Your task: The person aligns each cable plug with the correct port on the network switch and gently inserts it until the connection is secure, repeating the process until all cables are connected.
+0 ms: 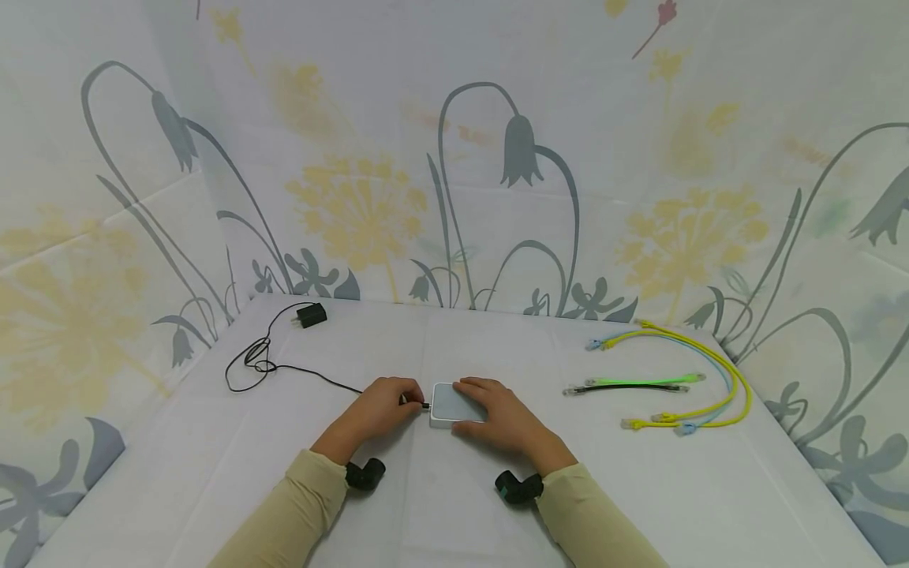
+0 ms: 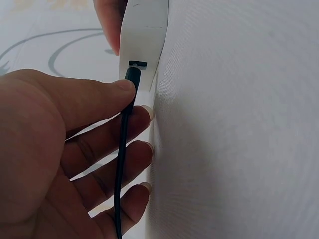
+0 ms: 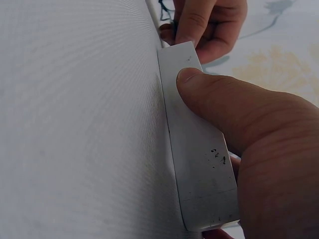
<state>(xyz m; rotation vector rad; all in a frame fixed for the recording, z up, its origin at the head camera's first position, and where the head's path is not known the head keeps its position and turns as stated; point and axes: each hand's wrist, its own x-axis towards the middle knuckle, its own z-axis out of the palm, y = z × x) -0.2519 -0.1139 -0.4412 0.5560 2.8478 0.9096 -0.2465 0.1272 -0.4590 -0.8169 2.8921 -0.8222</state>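
Observation:
A small flat box (image 1: pixel 458 404), white-sided with a grey top, lies on the table in the head view. My left hand (image 1: pixel 383 406) pinches the black plug (image 2: pixel 131 82) of a thin cable between thumb and forefinger. In the left wrist view the plug's tip meets a dark slot (image 2: pixel 141 63) in the box's end wall; a bit of metal shows between them. How deep the tip sits I cannot tell. Gripping the box from the right is my right hand (image 1: pixel 506 414), its thumb (image 3: pixel 199 89) against the near side wall and its fingers over the far part.
The black cable (image 1: pixel 319 372) runs left into a loose coil and up to a black power adapter (image 1: pixel 311 315). On the right lie yellow network cables (image 1: pixel 742 386), a light blue one, a short green cable (image 1: pixel 639 381) and a short black cable (image 1: pixel 632 386). Patterned cloth walls surround the white table (image 1: pixel 440 513).

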